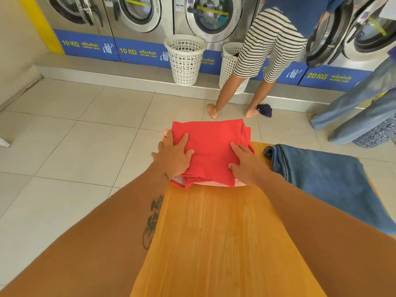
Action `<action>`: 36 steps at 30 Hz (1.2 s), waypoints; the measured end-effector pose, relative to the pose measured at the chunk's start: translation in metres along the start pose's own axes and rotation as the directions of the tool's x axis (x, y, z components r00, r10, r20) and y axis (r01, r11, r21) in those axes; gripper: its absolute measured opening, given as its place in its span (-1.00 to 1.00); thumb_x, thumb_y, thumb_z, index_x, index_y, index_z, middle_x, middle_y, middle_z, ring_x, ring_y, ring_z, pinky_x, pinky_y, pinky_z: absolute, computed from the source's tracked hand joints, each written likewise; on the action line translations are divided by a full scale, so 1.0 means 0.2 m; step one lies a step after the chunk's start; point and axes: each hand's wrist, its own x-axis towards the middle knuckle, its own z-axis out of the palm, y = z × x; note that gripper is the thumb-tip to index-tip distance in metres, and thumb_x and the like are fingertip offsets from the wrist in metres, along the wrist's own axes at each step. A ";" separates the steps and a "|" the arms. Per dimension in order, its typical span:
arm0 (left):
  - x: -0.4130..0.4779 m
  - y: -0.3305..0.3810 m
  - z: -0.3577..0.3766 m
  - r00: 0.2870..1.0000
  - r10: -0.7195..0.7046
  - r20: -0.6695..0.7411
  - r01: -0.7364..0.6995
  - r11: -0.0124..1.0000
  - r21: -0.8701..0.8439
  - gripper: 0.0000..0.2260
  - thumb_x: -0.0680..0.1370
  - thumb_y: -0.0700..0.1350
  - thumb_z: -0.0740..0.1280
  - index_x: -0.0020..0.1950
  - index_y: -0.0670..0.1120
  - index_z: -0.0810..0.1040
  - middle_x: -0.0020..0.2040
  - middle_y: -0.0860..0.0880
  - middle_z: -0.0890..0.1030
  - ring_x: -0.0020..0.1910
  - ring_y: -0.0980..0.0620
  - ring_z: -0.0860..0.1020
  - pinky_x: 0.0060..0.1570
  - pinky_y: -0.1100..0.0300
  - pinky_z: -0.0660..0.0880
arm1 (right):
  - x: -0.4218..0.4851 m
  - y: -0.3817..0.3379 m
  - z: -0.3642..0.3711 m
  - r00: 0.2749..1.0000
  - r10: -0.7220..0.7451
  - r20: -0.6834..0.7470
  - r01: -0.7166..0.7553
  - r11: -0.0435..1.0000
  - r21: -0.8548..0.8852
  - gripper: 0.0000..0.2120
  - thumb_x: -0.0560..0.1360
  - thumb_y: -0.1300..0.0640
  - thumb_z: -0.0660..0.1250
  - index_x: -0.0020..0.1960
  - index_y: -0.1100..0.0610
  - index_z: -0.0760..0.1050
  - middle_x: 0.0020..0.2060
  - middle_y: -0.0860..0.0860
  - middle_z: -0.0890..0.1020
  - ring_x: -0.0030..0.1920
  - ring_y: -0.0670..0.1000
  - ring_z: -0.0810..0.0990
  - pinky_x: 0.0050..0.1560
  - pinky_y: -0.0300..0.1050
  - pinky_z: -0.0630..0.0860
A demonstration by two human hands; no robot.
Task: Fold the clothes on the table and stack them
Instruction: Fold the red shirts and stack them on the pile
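A folded red garment lies at the far end of the wooden table, on top of a pink folded garment whose edges show beneath it. My left hand rests flat on the red garment's left edge, fingers spread. On its right part my right hand presses down flat. A blue denim garment lies spread on the table to the right, apart from both hands.
Washing machines line the far wall. Two white laundry baskets stand before them. A person in striped shorts bends at a machine; another person's jeans are at right. A dark cloth lies on the tiled floor.
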 end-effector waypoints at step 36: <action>-1.72 -0.16 0.20 0.920 0.004 0.393 0.153 0.918 -0.366 -0.51 0.45 -0.11 0.41 0.35 0.17 0.46 0.22 0.16 0.50 0.22 0.05 0.47 0.12 0.12 0.40 | -1.51 -0.03 0.46 0.940 -0.226 0.256 0.078 0.872 0.484 -0.56 0.45 0.31 0.34 0.19 -0.11 0.38 -0.16 0.04 0.59 -0.26 -0.05 0.55 -0.29 -0.13 0.49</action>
